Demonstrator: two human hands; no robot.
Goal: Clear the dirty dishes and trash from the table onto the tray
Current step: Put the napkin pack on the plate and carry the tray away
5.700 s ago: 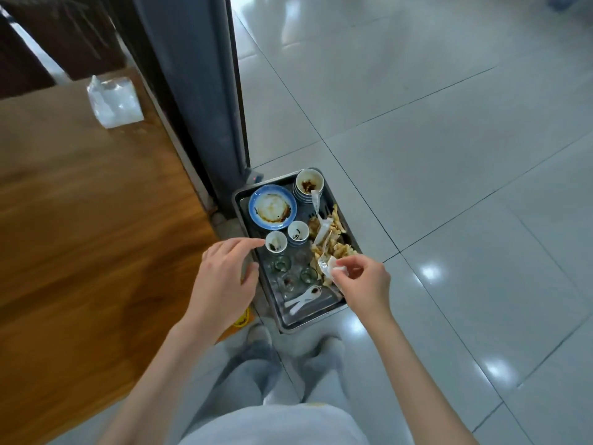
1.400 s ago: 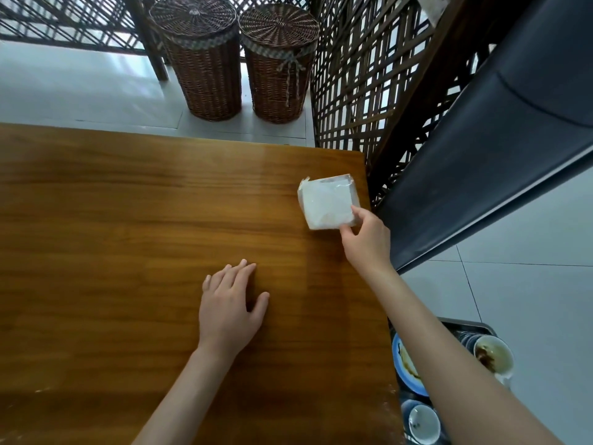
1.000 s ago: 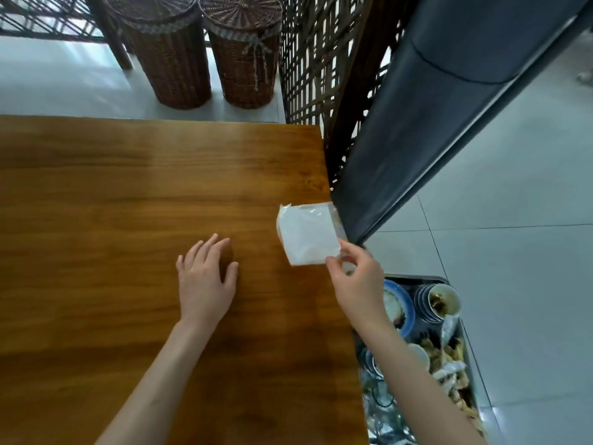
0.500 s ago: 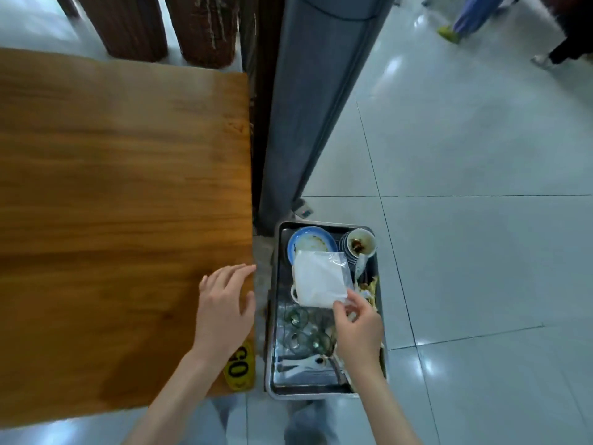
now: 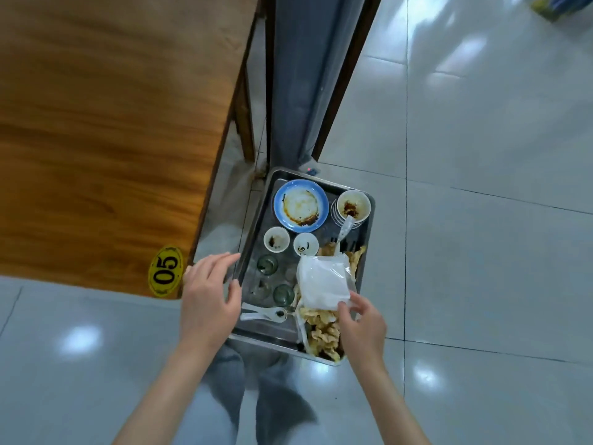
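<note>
A metal tray [image 5: 253, 220] lies on the tiled floor beside the wooden table [image 5: 106, 130]. It holds a dirty blue-rimmed plate [image 5: 301, 203], a stained bowl [image 5: 353, 205] on stacked dishes, two small white cups [image 5: 276, 240], small glasses [image 5: 267, 264], white spoons [image 5: 264, 314] and food scraps [image 5: 322, 335]. My right hand [image 5: 362, 326] pinches the near corner of a plastic-wrapped napkin pack [image 5: 324, 282], which sits low over the tray's right side. My left hand [image 5: 210, 300] hovers with fingers spread at the tray's left rim, holding nothing.
A yellow oval tag marked 05 [image 5: 166, 271] is stuck on the table's near corner. A grey pillar [image 5: 308, 75] stands just behind the tray. Glossy floor tiles stretch to the right. My legs in grey trousers [image 5: 244, 396] are below the tray.
My right hand carried the napkin pack from the table's far corner down to the tray. My left hand left the tabletop and now hovers by the tray's left rim.
</note>
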